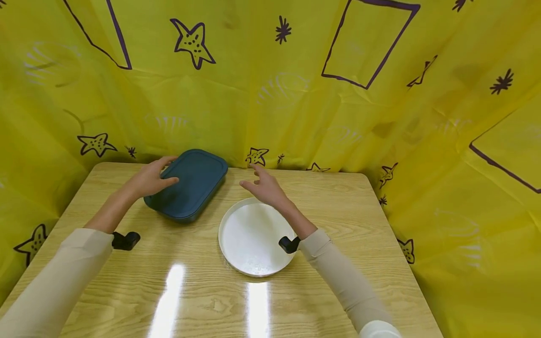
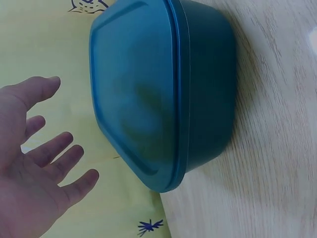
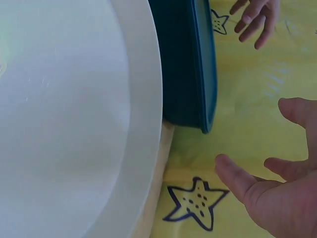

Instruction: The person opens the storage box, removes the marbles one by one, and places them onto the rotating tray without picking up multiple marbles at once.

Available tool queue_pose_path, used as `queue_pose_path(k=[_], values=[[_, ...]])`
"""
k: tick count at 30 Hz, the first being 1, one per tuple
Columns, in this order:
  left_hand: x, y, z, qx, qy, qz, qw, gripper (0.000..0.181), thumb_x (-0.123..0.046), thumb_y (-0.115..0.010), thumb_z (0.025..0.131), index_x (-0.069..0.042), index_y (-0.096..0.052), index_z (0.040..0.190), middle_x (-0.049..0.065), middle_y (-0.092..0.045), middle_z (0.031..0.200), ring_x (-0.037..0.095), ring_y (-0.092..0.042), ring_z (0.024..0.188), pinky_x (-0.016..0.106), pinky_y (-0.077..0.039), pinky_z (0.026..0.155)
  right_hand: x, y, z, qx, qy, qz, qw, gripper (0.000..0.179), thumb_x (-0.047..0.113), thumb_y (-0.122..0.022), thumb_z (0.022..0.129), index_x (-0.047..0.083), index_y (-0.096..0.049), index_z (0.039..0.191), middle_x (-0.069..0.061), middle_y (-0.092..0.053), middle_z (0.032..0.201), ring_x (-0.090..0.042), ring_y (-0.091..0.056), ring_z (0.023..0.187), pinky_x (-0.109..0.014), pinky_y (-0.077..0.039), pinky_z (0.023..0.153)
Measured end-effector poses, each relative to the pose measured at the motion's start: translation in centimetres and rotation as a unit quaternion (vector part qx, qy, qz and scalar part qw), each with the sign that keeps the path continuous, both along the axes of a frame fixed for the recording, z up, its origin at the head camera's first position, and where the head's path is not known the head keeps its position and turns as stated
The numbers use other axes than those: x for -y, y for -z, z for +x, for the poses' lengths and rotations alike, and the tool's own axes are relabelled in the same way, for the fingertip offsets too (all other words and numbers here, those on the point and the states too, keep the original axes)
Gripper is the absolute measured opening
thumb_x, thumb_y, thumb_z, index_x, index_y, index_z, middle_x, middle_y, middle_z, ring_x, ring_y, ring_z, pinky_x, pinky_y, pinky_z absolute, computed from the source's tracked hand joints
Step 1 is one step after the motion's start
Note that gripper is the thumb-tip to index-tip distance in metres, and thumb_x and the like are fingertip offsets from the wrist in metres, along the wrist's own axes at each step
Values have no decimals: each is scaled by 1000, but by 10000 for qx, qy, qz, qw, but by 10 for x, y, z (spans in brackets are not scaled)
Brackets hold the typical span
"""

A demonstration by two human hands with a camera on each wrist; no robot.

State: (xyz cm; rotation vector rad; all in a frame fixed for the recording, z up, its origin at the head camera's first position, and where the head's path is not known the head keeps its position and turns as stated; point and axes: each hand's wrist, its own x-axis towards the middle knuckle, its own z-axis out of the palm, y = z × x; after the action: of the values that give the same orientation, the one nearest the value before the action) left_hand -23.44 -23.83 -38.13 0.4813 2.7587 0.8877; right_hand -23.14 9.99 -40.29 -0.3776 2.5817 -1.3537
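Note:
A blue-green lidded plastic container (image 1: 192,183) sits at the back left of the table, its lid on. My left hand (image 1: 148,179) hovers above its left side, fingers spread; the left wrist view shows a gap between that hand (image 2: 44,158) and the container's lid (image 2: 133,94). To the right lies a round white plate with a raised rim (image 1: 255,239). Over the plate's far edge is my right hand (image 1: 267,187), fingers apart and holding nothing. In the right wrist view, the plate (image 3: 64,114) fills the left and the right hand (image 3: 282,198) is clear of it.
The wooden table (image 1: 338,211) carries both things, with light glare near its front. A yellow curtain (image 1: 236,94) with drawn stars and frames hangs behind and along the sides. Black wrist cameras (image 1: 126,241) are strapped below both hands.

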Motion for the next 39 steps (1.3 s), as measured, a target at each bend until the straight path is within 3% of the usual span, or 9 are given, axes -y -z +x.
queue_pose_path(k=[12, 20, 23, 25, 28, 39], values=[[7, 10, -12, 236, -1, -92, 9997, 71, -17, -61, 100, 9, -22, 153, 42, -30, 146, 59, -32, 131, 71, -33, 99, 55, 18, -4, 341, 226, -421, 9983, 75, 35, -67, 96, 12, -30, 157, -21, -38, 153, -40, -50, 130, -47, -50, 96], [13, 19, -23, 348, 55, 68, 9994, 70, -20, -61, 101, 6, -24, 154, 40, -25, 150, 62, -25, 133, 72, -31, 101, 86, 28, -2, 433, 466, -465, 9969, 81, 34, -70, 95, 11, -25, 159, -20, -44, 150, -37, -50, 128, -47, -43, 104], [14, 22, -26, 388, 44, 107, 9992, 70, -19, -61, 100, 6, -24, 153, 40, -23, 150, 63, -24, 133, 72, -29, 102, 93, 31, -1, 546, 539, -579, 9954, 83, 31, -70, 95, 9, -23, 159, -17, -38, 154, -35, -45, 134, -46, -39, 108], [15, 22, -27, 442, 25, 117, 9989, 70, -20, -61, 101, 6, -23, 154, 40, -22, 151, 63, -23, 133, 72, -28, 103, 97, 33, -1, 589, 644, -639, 9941, 84, 31, -72, 94, 9, -23, 159, -12, -29, 160, -32, -33, 143, -45, -36, 111], [15, 24, -30, 590, -28, 158, 9981, 71, -21, -60, 101, 6, -21, 155, 40, -18, 153, 64, -21, 134, 72, -26, 104, 101, 37, -1, 700, 791, -791, 9913, 86, 29, -73, 93, 11, -21, 159, -12, -27, 161, -31, -31, 144, -45, -35, 112], [20, 35, -36, 811, -218, 87, 9964, 81, -26, -63, 99, 6, -14, 156, 42, -19, 151, 60, -25, 134, 69, -26, 106, 112, 52, -3, 1124, 1024, -1257, 9803, 92, 25, -77, 90, 12, -19, 160, -15, -29, 160, -32, -42, 137, -42, -41, 107]])
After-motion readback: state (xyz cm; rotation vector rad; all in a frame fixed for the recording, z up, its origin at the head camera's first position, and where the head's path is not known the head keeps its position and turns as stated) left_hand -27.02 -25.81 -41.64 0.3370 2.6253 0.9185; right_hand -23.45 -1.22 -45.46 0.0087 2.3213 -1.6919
